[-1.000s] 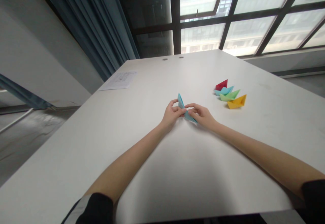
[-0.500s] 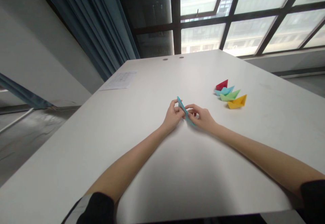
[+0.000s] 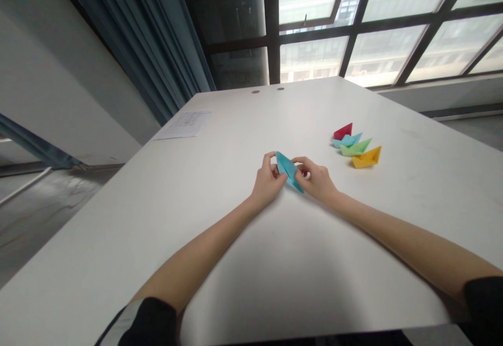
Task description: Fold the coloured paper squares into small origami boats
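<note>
Blue folded paper (image 3: 288, 170) over desk (image 3: 236, 262) centre, pinched between left hand (image 3: 267, 181) and right hand (image 3: 318, 181), both closed on it, apparently off the surface, four paper boats (image 3: 356, 147) toward right edge, printed sheet (image 3: 184, 124) at far left edge.

both hands meet over the white table (image 3: 220, 142), pinching a folded blue paper piece (image 3: 288, 170) between them: the left hand (image 3: 267, 181) grips its left side, the right hand (image 3: 316, 180) its right. to the right, well apart, four paper boats sit in a close row: red boat (image 3: 343, 130), light blue boat (image 3: 346, 140), green boat (image 3: 355, 147), yellow boat (image 3: 367, 158). a printed sheet (image 3: 184, 124) lies near the table's far left edge.
</note>
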`<state>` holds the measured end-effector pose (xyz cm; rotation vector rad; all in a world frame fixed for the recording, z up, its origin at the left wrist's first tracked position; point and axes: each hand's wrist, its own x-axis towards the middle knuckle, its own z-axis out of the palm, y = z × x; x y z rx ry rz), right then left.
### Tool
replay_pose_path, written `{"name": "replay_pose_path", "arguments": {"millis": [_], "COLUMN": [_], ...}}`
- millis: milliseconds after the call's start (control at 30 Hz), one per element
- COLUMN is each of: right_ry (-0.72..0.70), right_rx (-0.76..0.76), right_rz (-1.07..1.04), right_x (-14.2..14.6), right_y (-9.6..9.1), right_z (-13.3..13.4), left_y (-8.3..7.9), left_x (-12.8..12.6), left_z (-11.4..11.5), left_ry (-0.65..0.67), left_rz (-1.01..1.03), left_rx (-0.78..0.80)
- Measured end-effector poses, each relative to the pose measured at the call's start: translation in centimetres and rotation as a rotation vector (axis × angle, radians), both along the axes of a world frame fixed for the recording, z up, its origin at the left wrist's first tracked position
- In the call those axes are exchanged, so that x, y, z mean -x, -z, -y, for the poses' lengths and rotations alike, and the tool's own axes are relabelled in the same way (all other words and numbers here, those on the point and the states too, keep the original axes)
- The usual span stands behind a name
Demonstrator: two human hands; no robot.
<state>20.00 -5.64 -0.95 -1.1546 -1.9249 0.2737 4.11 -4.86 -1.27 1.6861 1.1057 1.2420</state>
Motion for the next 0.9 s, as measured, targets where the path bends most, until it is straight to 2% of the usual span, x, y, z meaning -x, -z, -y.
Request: {"name": "replay_pose_path", "arguments": {"millis": [100, 300, 500, 600, 733, 900], "right_ry": [-0.012, -0.042, 0.043, 0.042, -0.009, -0.070], "right_rx": [0.040, 0.068, 0.014, 0.026, 0.077, 0.200], "right_rz": [-0.048, -0.026, 0.007, -0.001, -0.057, -0.278], "right_x": [0.1, 0.5, 0.0, 0.0, 0.2, -0.3], "right_y": [-0.1, 0.0, 0.1, 0.0, -0.1, 0.4], "right_z": [0.0, 0.1, -0.5, -0.4, -0.3, -1.4], "left_y": [-0.3, -0.7, -0.8, -0.9, -0.6, 0.1], "left_x": [-0.1, -0.3, 0.0, -0.1, -0.2, 0.3], "left_z": [0.4, 1.0, 1.1, 1.1, 0.6, -0.5], "left_ry": [-0.031, 0.026, -0.135, -0.166, -0.127, -0.057], "left_rz": [-0.055, -0.179, -0.289, -0.317, -0.266, -0.068], "left_rx": [-0.062, -0.116, -0.176, -0.187, -0.211, -0.078]}}
